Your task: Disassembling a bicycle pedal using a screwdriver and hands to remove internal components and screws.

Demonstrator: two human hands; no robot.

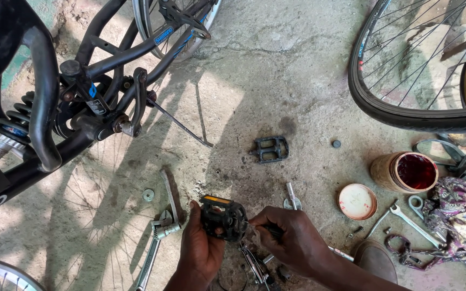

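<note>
While our left hand clasps the black pedal at six o'clock, our right hand grips a thin tool against its side; steadiness seems needed next. Another pedal lies at twelve o'clock.

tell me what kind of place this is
Probably an informal bicycle repair spot on bare concrete ground: a black bicycle frame, a loose spoked wheel and scattered metal spanners surround hands working on a black plastic pedal.
</note>
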